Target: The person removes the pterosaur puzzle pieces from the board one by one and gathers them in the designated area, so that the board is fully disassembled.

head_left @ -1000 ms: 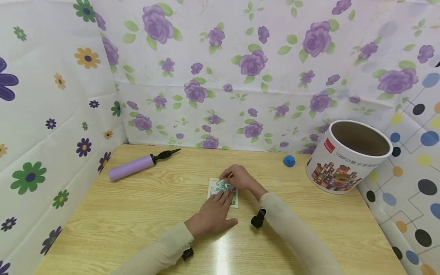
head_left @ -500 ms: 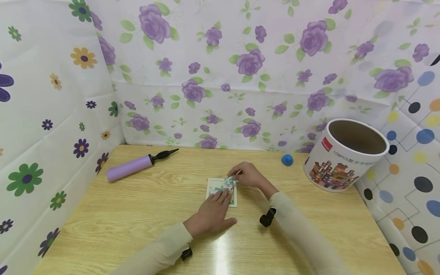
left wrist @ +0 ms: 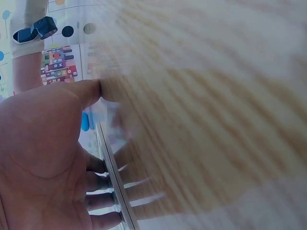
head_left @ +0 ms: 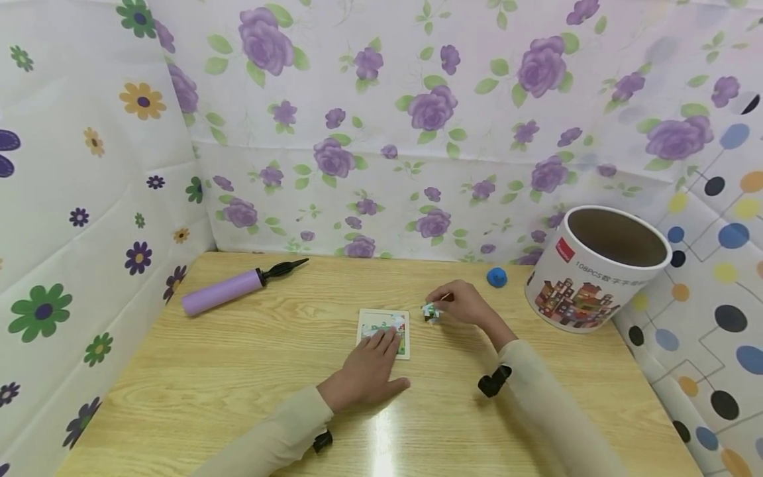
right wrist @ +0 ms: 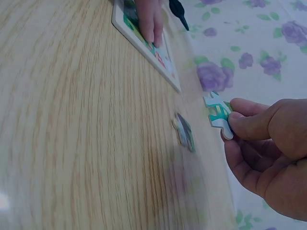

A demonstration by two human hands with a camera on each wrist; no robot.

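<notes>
A small square jigsaw puzzle [head_left: 366, 320] with a pale frame lies on the table. My left hand [head_left: 369, 368] rests on it with straight fingers, covering part of its picture; in the left wrist view the fingertips press on the board's edge [left wrist: 115, 179]. To the right of the puzzle, my right hand [head_left: 467, 303] pinches a white and green puzzle piece [right wrist: 219, 115] between thumb and fingers, raised over the table. A second, darker puzzle piece [right wrist: 183, 132] shows just below it in the right wrist view, apart from the fingers.
A purple hand pump [head_left: 223, 292] with a black nozzle lies at the back left. A small blue object [head_left: 497, 277] sits near the back edge. The large white printed bucket [head_left: 587, 291] stands at the back right. Floral cloth [head_left: 381, 132] walls the wooden table.
My right hand has lifted the puzzle piece off the puzzle's upper part and carried it to the right. A bare patch of board shows there. My left hand stays in place.
</notes>
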